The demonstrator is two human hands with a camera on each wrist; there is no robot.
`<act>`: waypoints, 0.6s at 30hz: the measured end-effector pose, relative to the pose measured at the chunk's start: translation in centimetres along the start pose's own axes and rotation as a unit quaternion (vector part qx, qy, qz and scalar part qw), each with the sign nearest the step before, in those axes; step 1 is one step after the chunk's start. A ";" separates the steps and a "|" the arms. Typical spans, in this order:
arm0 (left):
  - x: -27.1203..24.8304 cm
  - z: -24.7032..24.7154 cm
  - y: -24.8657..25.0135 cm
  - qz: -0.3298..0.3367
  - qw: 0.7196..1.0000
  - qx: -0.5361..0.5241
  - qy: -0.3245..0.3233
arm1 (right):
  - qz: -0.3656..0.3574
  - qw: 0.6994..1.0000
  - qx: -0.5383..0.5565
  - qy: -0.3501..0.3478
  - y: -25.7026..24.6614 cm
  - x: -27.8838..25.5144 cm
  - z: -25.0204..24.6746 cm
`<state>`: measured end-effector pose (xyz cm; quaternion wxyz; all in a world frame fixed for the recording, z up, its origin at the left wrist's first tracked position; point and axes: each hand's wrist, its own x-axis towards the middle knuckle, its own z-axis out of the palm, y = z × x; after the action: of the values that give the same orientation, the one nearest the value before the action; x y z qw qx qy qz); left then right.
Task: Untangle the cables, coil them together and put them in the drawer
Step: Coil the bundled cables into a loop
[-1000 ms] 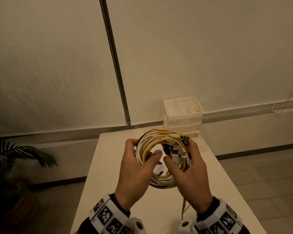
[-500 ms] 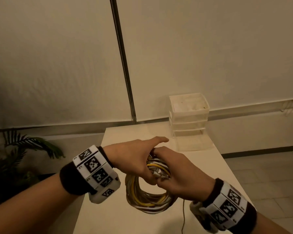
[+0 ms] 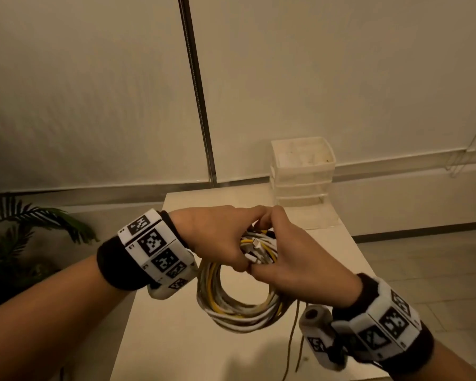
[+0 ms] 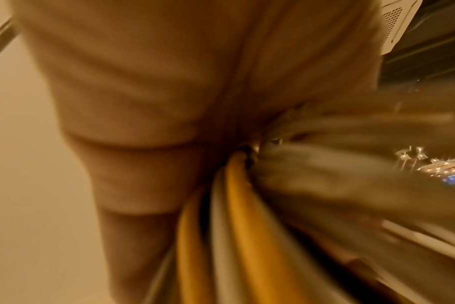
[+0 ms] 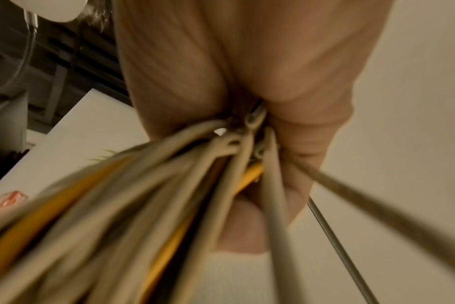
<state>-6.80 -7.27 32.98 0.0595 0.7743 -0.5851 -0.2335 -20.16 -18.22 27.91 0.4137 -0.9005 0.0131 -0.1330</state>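
Note:
A coil of white and yellow cables (image 3: 239, 306) hangs above the white table (image 3: 176, 339) in the head view. Both hands grip its top. My left hand (image 3: 220, 237) comes in from the left with its fingers curled round the bundle. Opposite it, my right hand (image 3: 291, 259) clasps the same spot from the right, the thumbs touching. Plug ends (image 3: 254, 244) show between the hands. A thin dark cable (image 3: 293, 342) trails down from the coil. Close up, the cables (image 5: 169, 195) fan out from the right fist, and yellow and pale strands (image 4: 237, 226) run from the left palm. The plastic drawer unit (image 3: 302, 171) stands at the table's far end.
A clear drawer (image 3: 311, 215) stands pulled out at the unit's bottom. A potted plant (image 3: 25, 229) sits left of the table. Tiled floor (image 3: 423, 257) lies to the right, a pale wall with a dark pole (image 3: 195, 92) behind.
The coil has turned from lying flat in both hands to hanging upright from their grip. The left index finger, stretched out half a second ago, has now curled in.

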 end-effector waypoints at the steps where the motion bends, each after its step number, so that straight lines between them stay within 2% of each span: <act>1: 0.0 -0.1 -0.2 -0.002 1.000 0.003 0.019 | -0.014 1.000 -0.009 -0.003 0.0 0.6 -0.3; 5: 0.1 -0.2 -0.8 -0.001 0.995 -0.022 0.102 | -0.051 0.997 -0.054 -0.008 -0.1 2.9 -1.2; 13: -0.1 1.0 -1.8 0.000 0.971 -0.031 0.235 | -0.036 0.998 -0.043 0.009 -0.1 2.9 -2.8; 15: -0.3 0.9 -2.3 -0.005 0.955 -0.050 0.292 | -0.031 0.999 -0.014 0.041 0.3 1.9 -2.9; 18: 0.2 0.6 -2.8 -0.033 0.923 -0.097 0.372 | 0.013 0.990 0.042 0.132 0.8 1.6 -2.9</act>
<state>-4.57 -6.46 31.34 0.3399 0.8145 -0.4700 0.0140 -19.31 -21.12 29.45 0.4473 -0.8568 0.0740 -0.2459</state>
